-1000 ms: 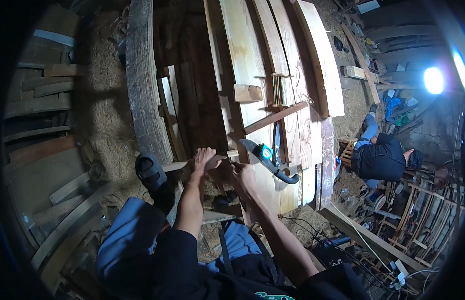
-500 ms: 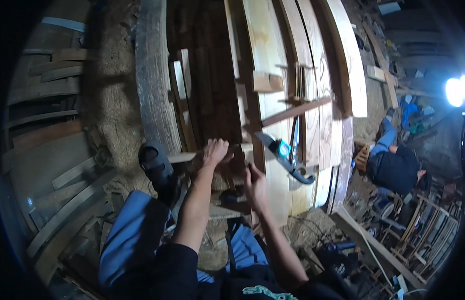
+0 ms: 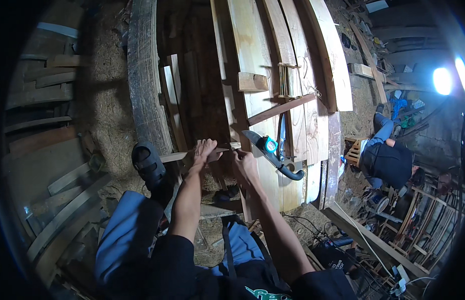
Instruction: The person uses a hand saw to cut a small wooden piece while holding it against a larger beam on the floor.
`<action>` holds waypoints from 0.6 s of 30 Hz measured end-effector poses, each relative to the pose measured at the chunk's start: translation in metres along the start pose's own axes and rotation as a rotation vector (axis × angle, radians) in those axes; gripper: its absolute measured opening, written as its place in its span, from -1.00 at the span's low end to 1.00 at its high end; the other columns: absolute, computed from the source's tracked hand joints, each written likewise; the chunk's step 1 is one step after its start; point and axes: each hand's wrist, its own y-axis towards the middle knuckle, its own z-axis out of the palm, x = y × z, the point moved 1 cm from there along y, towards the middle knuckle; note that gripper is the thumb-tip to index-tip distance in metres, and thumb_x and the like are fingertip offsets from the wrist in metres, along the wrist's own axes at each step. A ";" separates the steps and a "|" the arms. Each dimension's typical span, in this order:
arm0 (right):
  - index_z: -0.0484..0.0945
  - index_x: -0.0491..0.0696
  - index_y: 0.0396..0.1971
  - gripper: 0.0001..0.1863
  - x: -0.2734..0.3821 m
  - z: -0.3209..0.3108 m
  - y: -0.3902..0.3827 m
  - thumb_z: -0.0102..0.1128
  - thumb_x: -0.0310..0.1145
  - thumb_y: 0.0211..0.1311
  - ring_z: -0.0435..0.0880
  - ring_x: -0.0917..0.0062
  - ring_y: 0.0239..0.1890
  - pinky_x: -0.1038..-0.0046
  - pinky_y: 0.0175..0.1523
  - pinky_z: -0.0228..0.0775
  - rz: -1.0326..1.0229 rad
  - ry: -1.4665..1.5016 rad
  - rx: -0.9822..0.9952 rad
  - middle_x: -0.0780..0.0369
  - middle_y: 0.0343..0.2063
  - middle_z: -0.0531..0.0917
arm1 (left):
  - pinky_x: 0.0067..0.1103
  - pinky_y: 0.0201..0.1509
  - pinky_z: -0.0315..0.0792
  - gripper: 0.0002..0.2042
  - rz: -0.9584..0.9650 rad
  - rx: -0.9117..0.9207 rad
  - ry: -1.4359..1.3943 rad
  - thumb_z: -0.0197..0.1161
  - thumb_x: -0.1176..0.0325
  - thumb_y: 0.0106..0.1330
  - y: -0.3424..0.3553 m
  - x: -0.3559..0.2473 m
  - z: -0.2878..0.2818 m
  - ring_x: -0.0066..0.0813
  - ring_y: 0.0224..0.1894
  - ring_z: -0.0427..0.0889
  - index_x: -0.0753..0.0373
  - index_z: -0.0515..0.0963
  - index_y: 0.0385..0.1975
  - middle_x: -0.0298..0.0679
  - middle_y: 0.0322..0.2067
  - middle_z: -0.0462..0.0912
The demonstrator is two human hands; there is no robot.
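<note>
- Two hands mid-frame: left hand (image 3: 203, 151) flat, pressing thin wood strip (image 3: 173, 156).
- right hand (image 3: 242, 162) pinched closed; contents unclear.
- Tape measure (image 3: 270, 145) just right, on plank (image 3: 252, 45).

Dim in here; one harsh lamp (image 3: 442, 80) at the right blows out to white glare. The pale boards (image 3: 252, 40) catch its light, the left side sinks into shadow. Edges bend and blacken; the centre is fairly sharp.

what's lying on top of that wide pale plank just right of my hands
On the pale plank lie a curved-handled handsaw and a teal tape measure. Plank surface beneath them is hidden.
</note>
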 end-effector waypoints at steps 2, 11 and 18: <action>0.62 -0.19 -0.19 -0.66 0.020 0.032 -0.013 0.05 -0.21 0.34 0.70 0.07 -0.29 0.19 -0.21 0.49 -0.096 0.017 -0.061 -0.11 -0.41 0.67 | -0.23 -0.18 0.43 -0.79 -0.034 -0.043 0.322 0.20 0.12 0.15 -0.019 0.042 0.026 -0.17 -0.26 0.62 0.09 0.55 -0.36 -0.15 -0.35 0.61; 0.62 -0.19 -0.11 -0.67 -0.008 0.006 0.001 0.07 -0.26 0.31 0.66 0.00 -0.22 0.16 -0.18 0.51 -0.054 0.075 -0.077 -0.16 -0.36 0.63 | -0.20 -0.03 0.40 -0.76 0.044 0.168 0.034 0.14 0.12 0.21 0.002 -0.004 -0.010 -0.06 -0.11 0.57 0.13 0.53 -0.28 -0.05 -0.34 0.58; 0.43 -0.07 0.18 -0.57 -0.120 0.071 -0.019 0.13 -0.32 0.34 0.68 0.20 -0.15 0.36 -0.18 0.50 -0.355 0.292 -0.310 -0.11 -0.28 0.65 | -0.21 0.07 0.40 -0.70 -0.098 0.182 0.015 0.23 0.18 0.09 0.003 -0.016 -0.023 -0.06 -0.07 0.60 0.25 0.61 -0.27 -0.01 -0.22 0.62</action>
